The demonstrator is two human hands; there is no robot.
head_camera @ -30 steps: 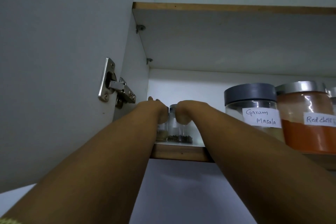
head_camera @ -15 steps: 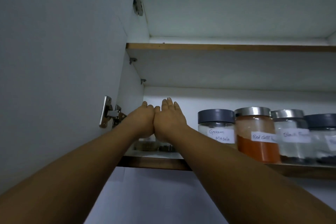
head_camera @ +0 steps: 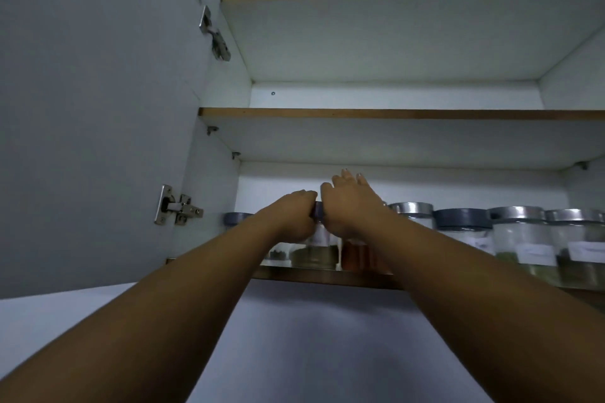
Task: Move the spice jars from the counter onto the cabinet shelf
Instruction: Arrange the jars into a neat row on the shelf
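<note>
My left hand (head_camera: 291,217) is curled round the top of a jar (head_camera: 316,247) and grips it from the left. My right hand (head_camera: 352,211) lies against the jar's other side with its fingers (head_camera: 348,177) straight and pointing up, so that hand is open and only pressing.

Half a second ago both hands were flat and open, side by side, further left along the shelf (head_camera: 311,275) and holding nothing. Now they have closed in on this dark-lidded jar. I take that to mean the last load is set down and let go. I am probably straightening or nudging a jar already in place to tidy the row or make room, not bringing a new one up.

The jar stands on the lower shelf near its front edge, left of the middle. It is upright, its long axis vertical, with the lid on top and brownish-green spice settled at the bottom. My hands cover its front, so I cannot tell which way the label faces.

Just beside it on the right, a red jar (head_camera: 355,255) shows behind my right wrist. Whether the two touch, I cannot tell. Beyond that a row of jars (head_camera: 517,232) with silver and dark lids runs to the right end. Another lid (head_camera: 237,217) shows past my left forearm. Further left is the open door (head_camera: 98,108) with its hinge (head_camera: 176,209). The table is out of view, so I cannot say how many jars still wait there.
</note>
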